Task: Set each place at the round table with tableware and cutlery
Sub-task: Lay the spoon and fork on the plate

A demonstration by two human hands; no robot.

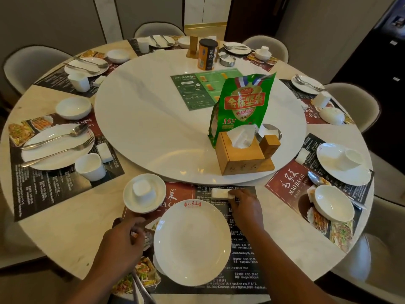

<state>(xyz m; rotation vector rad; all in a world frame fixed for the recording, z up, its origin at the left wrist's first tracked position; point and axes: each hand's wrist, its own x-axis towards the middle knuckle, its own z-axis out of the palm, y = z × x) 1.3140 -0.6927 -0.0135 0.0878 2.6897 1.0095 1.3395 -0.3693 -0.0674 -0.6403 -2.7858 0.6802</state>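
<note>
Head camera looked down on a round pale marble counter (pixel 54 227) with a printed dark paper placemat at each seat. At far left a finished place showed a white round plate (pixel 43 154) carrying a steel spoon (pixel 54 139) and a steel fork (pixel 59 153), with a white cup (pixel 89 166) just beside it and a white bowl (pixel 73 108) behind.

Nearer, a small white dish (pixel 131 202) held an upturned white cup (pixel 143 190). Just below it the left hand (pixel 122 240) was curled around long steel cutlery (pixel 140 288), whose handles ran down toward the bottom edge. A large empty white dinner plate (pixel 192 242) lay on the near placemat (pixel 243 260) between both hands.

The right hand (pixel 245 209) reached over the placemat's far edge, fingertips pinching a small white rectangular block (pixel 219 193). Beyond, a white turntable (pixel 153 119) bore a green snack bag (pixel 241 106) and a wooden tissue box (pixel 238 159). At right, another white plate (pixel 328 170) held a tipped cup (pixel 352 157).
</note>
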